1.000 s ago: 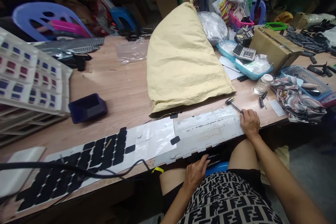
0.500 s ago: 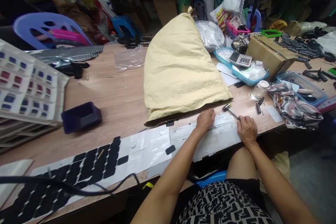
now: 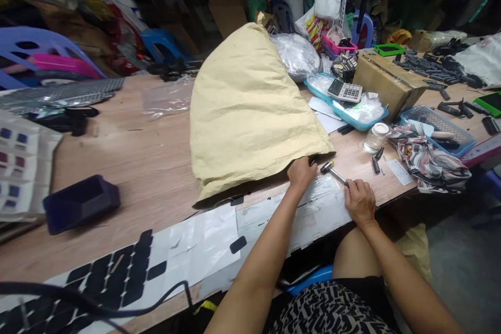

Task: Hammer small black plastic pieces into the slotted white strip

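My right hand [image 3: 360,201] is closed around the handle of a small hammer [image 3: 337,174]. The hammer's metal head, with a yellowish face, points left over the table. At the dark open edge of a large cream paper sack [image 3: 254,109] is my left hand [image 3: 302,175], its fingers curled. A small black piece [image 3: 312,162] shows at those fingertips; its shape is mostly hidden. Beneath both forearms lies a worn white board [image 3: 289,219] covered partly with clear plastic. A white sheet [image 3: 199,237] carries rows of black rounded patches [image 3: 117,276] to the left.
A dark blue tray [image 3: 82,203] and a white crate [image 3: 23,167] stand left. To the right are a calculator [image 3: 344,91] on a blue basket, a lidded jar [image 3: 376,137], a cardboard box [image 3: 387,81] and crumpled cloth [image 3: 428,159]. A black cable [image 3: 129,313] crosses the lower left.
My left hand has moved forward from the board to the sack's open edge, where a black piece now shows at its fingers. My right hand still holds the hammer. The view has shifted right.
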The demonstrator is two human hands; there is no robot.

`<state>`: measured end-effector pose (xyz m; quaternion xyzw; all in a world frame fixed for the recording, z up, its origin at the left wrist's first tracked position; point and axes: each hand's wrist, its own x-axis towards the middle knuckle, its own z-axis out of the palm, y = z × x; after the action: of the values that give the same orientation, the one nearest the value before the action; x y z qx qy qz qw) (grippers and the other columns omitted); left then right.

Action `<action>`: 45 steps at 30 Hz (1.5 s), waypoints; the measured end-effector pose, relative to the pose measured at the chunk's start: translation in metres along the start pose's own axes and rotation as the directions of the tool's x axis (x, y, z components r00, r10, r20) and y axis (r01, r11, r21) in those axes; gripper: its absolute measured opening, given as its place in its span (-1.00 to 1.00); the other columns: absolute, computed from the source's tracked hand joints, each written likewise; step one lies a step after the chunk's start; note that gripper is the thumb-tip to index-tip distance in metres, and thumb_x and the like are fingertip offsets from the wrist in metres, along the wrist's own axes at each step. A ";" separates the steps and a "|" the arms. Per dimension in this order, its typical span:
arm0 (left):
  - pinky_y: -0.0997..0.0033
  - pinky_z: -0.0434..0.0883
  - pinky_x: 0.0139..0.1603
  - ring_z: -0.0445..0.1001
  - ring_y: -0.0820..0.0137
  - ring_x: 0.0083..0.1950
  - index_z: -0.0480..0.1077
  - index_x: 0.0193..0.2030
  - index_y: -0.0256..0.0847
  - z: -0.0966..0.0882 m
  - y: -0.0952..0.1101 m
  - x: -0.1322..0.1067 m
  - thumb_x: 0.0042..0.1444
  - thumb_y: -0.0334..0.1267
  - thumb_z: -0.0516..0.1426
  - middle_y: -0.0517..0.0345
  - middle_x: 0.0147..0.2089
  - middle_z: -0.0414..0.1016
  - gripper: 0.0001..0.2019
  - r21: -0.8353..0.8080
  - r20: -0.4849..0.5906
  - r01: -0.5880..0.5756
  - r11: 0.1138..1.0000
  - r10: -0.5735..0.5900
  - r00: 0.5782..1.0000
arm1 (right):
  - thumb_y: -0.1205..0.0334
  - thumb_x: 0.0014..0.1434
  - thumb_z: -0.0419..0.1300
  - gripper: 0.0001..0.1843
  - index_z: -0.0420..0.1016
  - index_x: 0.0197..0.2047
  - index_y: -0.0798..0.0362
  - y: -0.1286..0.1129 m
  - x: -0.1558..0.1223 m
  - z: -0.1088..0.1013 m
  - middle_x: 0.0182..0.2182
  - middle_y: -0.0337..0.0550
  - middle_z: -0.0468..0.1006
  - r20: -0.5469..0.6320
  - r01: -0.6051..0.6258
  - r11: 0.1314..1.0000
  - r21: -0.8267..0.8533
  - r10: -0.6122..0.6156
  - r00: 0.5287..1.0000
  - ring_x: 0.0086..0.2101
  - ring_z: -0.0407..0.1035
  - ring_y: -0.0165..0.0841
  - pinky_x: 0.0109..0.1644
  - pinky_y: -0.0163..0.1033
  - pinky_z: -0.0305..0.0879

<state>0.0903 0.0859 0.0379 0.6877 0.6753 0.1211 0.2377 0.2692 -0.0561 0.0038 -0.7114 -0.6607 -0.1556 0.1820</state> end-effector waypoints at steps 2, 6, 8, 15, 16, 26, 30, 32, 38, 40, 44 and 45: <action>0.19 0.33 -0.04 0.50 0.10 0.00 0.57 -0.13 -0.08 -0.007 -0.029 -0.027 0.18 -0.11 0.19 0.04 -0.12 0.62 -0.80 -0.006 -0.028 -0.103 0.995 0.103 0.994 | 0.22 0.36 0.08 -0.72 0.52 0.05 0.05 0.000 0.000 0.000 -0.21 -0.04 0.51 0.000 0.001 1.000 0.004 -0.001 1.000 -0.22 0.23 -0.21 -0.17 -0.14 0.07; 0.17 0.27 0.04 0.43 0.16 -0.01 0.59 -0.14 -0.03 -0.005 -0.076 -0.073 0.14 -0.14 0.26 0.14 -0.17 0.59 -0.84 -0.092 -0.088 -0.140 0.986 0.132 0.987 | 0.24 0.36 0.08 -0.70 0.53 0.07 0.06 0.003 0.003 0.001 -0.20 -0.04 0.51 -0.004 0.010 1.000 0.007 -0.010 1.000 -0.22 0.23 -0.19 -0.17 -0.13 0.10; 0.17 0.25 0.07 0.42 0.20 -0.01 0.60 -0.13 -0.03 0.002 -0.086 -0.082 0.14 -0.16 0.28 0.16 -0.18 0.58 -0.83 -0.163 -0.121 -0.144 0.976 0.125 0.985 | 0.25 0.35 0.08 -0.70 0.54 0.06 0.06 0.005 0.005 0.001 -0.21 -0.03 0.51 0.004 0.022 1.000 0.020 -0.023 1.000 -0.22 0.25 -0.19 -0.18 -0.13 0.13; 0.17 0.23 0.08 0.40 0.22 0.01 0.61 -0.14 -0.02 0.009 -0.086 -0.078 0.13 -0.16 0.29 0.17 -0.18 0.55 -0.85 -0.234 -0.149 -0.156 0.960 0.123 0.981 | 0.22 0.42 -0.01 -0.63 0.51 0.15 0.06 -0.015 -0.007 -0.023 -0.19 0.00 0.55 -0.025 0.100 0.932 0.347 -0.097 0.995 -0.17 0.39 -0.21 -0.05 -0.14 0.36; 0.17 0.22 0.08 0.40 0.21 0.02 0.61 -0.15 -0.02 0.009 -0.086 -0.078 0.14 -0.16 0.28 0.16 -0.17 0.55 -0.85 -0.235 -0.145 -0.155 0.960 0.123 0.982 | 0.22 0.43 -0.01 -0.63 0.49 0.17 0.05 -0.021 -0.010 -0.027 -0.17 -0.01 0.56 -0.032 0.115 0.902 0.416 -0.112 0.993 -0.15 0.42 -0.22 -0.02 -0.15 0.39; 0.20 0.21 0.10 0.38 0.24 0.02 0.62 -0.08 0.03 0.007 -0.084 -0.076 0.16 -0.13 0.28 0.19 -0.16 0.55 -0.80 -0.237 -0.118 -0.142 0.961 0.117 0.986 | 0.15 0.44 -0.01 -0.63 0.56 0.09 0.07 -0.039 -0.023 -0.031 -0.24 -0.03 0.60 0.066 0.064 0.869 0.491 -0.110 0.992 -0.21 0.50 -0.25 -0.07 -0.16 0.46; 0.20 0.21 0.11 0.37 0.25 0.01 0.62 -0.08 0.02 0.006 -0.082 -0.077 0.17 -0.13 0.27 0.19 -0.15 0.55 -0.81 -0.243 -0.121 -0.140 0.960 0.114 0.986 | 0.13 0.45 -0.04 -0.61 0.54 0.12 0.05 -0.046 -0.021 -0.035 -0.19 0.00 0.60 0.078 0.067 0.846 0.529 -0.127 0.989 -0.16 0.49 -0.24 0.00 -0.14 0.45; 0.20 0.21 0.11 0.37 0.25 0.01 0.62 -0.08 0.03 0.004 -0.081 -0.077 0.17 -0.13 0.27 0.18 -0.15 0.55 -0.81 -0.240 -0.115 -0.129 0.962 0.104 0.988 | 0.14 0.46 -0.05 -0.60 0.54 0.12 0.06 -0.050 -0.022 -0.036 -0.22 -0.02 0.58 0.101 0.096 0.843 0.529 -0.175 0.979 -0.18 0.49 -0.24 -0.02 -0.15 0.44; 0.19 0.22 0.08 0.36 0.23 0.00 0.62 -0.10 0.02 0.003 -0.081 -0.078 0.15 -0.13 0.27 0.17 -0.17 0.54 -0.81 -0.247 -0.106 -0.142 0.959 0.119 0.987 | 0.15 0.46 -0.04 -0.62 0.53 0.10 0.06 -0.036 -0.013 -0.028 -0.21 -0.03 0.57 0.040 0.142 0.887 0.439 -0.177 0.983 -0.17 0.44 -0.25 -0.02 -0.18 0.38; 0.19 0.22 0.08 0.37 0.23 0.00 0.62 -0.10 0.00 0.004 -0.081 -0.077 0.15 -0.13 0.27 0.17 -0.16 0.55 -0.81 -0.246 -0.114 -0.150 0.958 0.126 0.985 | 0.16 0.44 -0.01 -0.64 0.54 0.08 0.08 -0.022 -0.002 -0.022 -0.19 0.00 0.57 -0.015 0.127 0.934 0.335 -0.129 0.992 -0.16 0.39 -0.22 -0.02 -0.16 0.33; 0.17 0.24 0.12 0.39 0.22 0.02 0.60 -0.11 -0.03 -0.002 -0.079 -0.075 0.17 -0.15 0.25 0.15 -0.14 0.55 -0.82 -0.238 -0.119 -0.145 0.960 0.119 0.986 | 0.21 0.39 0.03 -0.67 0.56 0.03 0.11 0.004 0.014 -0.007 -0.23 0.01 0.52 -0.022 0.058 0.992 0.113 -0.056 0.998 -0.22 0.29 -0.20 -0.12 -0.14 0.21; 0.17 0.26 0.14 0.40 0.21 0.03 0.58 -0.10 -0.05 -0.004 -0.079 -0.078 0.17 -0.17 0.25 0.14 -0.13 0.56 -0.83 -0.246 -0.125 -0.153 0.957 0.125 0.984 | 0.22 0.37 0.04 -0.69 0.56 0.02 0.10 0.007 0.015 -0.003 -0.23 0.01 0.50 -0.016 0.035 0.997 0.071 -0.034 0.999 -0.22 0.27 -0.20 -0.14 -0.14 0.18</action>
<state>0.0150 0.0073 0.0150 0.6898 0.6158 0.2603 0.2779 0.2775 -0.0451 0.0132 -0.6917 -0.6768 -0.1403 0.2093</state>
